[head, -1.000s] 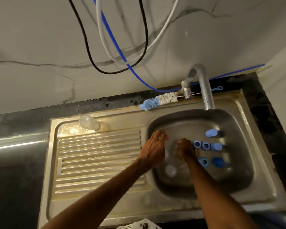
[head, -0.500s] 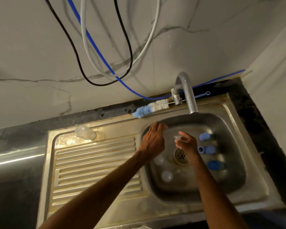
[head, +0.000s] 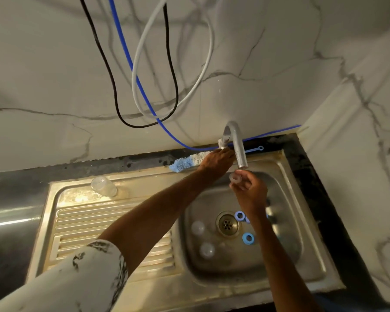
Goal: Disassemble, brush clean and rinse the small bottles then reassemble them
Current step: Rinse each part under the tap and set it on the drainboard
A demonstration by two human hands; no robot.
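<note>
Right hand [head: 250,190] is gripping small clear bottle [head: 235,177] just under tap spout [head: 241,154], above sink [head: 291,210]. Left hand [head: 216,159] is sitting at tap base, can't tell its grip. Blue rings [head: 248,238] are lying near drain [head: 227,224].

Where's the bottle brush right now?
Head view: the bottle brush lies on the sink's back ledge, left of the tap, partly hidden by the left hand.

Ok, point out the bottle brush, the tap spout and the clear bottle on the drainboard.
bottle brush [head: 181,165]: head view, on its blue bristle tip.
tap spout [head: 239,152]: head view, on the straight metal tube.
clear bottle [head: 104,186]: head view, on its body's middle.
</note>
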